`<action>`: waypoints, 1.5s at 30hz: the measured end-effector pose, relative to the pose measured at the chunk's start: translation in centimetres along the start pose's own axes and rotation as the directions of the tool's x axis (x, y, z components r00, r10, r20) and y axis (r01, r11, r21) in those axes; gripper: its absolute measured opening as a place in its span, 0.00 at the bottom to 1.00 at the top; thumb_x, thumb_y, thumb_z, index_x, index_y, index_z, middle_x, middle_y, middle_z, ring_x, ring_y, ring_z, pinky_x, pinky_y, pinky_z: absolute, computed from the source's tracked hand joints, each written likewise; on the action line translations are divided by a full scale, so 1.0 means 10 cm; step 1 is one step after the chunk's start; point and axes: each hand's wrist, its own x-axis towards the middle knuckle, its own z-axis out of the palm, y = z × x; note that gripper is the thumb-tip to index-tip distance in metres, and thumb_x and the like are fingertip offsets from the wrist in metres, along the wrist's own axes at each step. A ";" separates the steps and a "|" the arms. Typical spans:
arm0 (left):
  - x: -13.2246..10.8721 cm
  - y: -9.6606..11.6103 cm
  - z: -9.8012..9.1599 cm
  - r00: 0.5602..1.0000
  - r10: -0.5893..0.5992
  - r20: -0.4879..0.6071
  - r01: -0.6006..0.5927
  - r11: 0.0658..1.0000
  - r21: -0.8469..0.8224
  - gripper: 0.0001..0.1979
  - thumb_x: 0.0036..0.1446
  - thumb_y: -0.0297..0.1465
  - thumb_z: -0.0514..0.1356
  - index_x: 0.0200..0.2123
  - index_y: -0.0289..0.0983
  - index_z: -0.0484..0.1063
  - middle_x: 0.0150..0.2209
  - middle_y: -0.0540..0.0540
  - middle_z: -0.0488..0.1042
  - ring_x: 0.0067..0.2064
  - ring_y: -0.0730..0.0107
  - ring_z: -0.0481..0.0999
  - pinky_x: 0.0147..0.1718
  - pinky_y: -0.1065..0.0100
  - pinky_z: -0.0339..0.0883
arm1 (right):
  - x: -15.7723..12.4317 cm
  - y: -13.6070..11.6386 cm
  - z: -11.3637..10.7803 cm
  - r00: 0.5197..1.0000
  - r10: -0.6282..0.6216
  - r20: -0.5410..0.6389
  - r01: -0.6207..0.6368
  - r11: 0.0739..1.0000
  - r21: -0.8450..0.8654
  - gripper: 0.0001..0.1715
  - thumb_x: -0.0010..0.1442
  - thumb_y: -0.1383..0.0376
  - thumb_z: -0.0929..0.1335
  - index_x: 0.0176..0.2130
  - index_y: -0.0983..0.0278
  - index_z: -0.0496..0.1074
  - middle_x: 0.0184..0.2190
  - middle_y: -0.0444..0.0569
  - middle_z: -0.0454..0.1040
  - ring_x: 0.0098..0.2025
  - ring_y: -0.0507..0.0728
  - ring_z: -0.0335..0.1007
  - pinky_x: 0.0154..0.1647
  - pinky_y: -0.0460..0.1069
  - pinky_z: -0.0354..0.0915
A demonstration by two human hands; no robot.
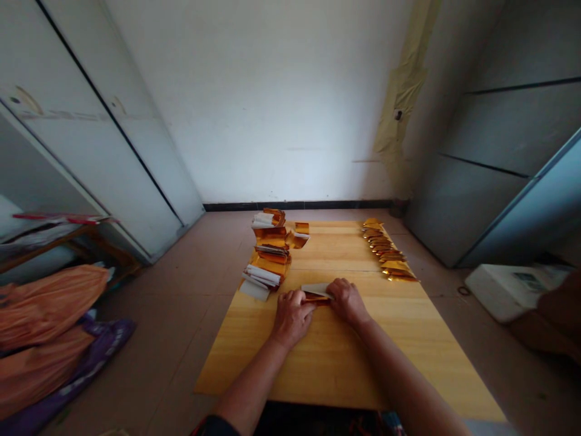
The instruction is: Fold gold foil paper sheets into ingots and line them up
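The left hand (293,318) and right hand (347,301) rest close together on a pale wooden surface (336,369), their fingers (296,297) bent over a folded piece of white-backed gold foil paper (315,292) between them. Beyond the left hand, a loose stack of similar folded paper (267,254), white and gold mixed, runs along the surface's left edge. Near its far right edge lies a slanting, overlapping row of folded gold pieces (385,251). Orange sacks (45,315) lie on the floor to the left.
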 end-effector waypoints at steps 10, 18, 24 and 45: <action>-0.06 0.01 0.11 0.991 0.009 -0.136 -0.003 0.999 0.043 0.11 0.59 0.29 0.55 0.40 0.45 0.77 0.55 0.43 0.61 0.54 0.54 0.60 0.50 0.53 0.61 | -0.05 -0.08 0.04 1.000 0.026 0.000 -0.026 1.000 0.000 0.08 0.62 0.69 0.61 0.38 0.64 0.69 0.37 0.51 0.73 0.41 0.55 0.64 0.40 0.47 0.52; -0.05 -0.02 0.14 0.984 0.106 -0.143 -0.097 0.993 0.067 0.08 0.58 0.27 0.56 0.36 0.40 0.76 0.62 0.46 0.57 0.59 0.53 0.58 0.53 0.52 0.62 | -0.05 -0.02 0.12 0.999 -0.005 -0.033 0.006 0.999 0.034 0.11 0.53 0.74 0.63 0.36 0.64 0.69 0.37 0.50 0.71 0.41 0.56 0.63 0.39 0.47 0.53; -0.04 -0.07 0.26 0.969 0.214 -0.121 -0.206 0.976 0.076 0.10 0.59 0.25 0.54 0.34 0.36 0.76 0.48 0.42 0.72 0.51 0.60 0.69 0.48 0.56 0.67 | -0.07 -0.03 0.10 0.999 -0.029 -0.018 0.029 1.000 -0.001 0.12 0.53 0.76 0.61 0.35 0.64 0.70 0.36 0.51 0.71 0.41 0.56 0.62 0.39 0.48 0.52; -0.09 -0.05 0.16 0.965 0.229 -0.131 -0.232 0.973 -0.011 0.13 0.62 0.27 0.50 0.39 0.36 0.75 0.53 0.39 0.67 0.52 0.59 0.68 0.49 0.55 0.69 | -0.12 -0.02 -0.07 0.996 -0.032 0.089 0.044 0.989 -0.142 0.08 0.59 0.71 0.63 0.36 0.62 0.71 0.38 0.50 0.71 0.42 0.56 0.63 0.37 0.48 0.52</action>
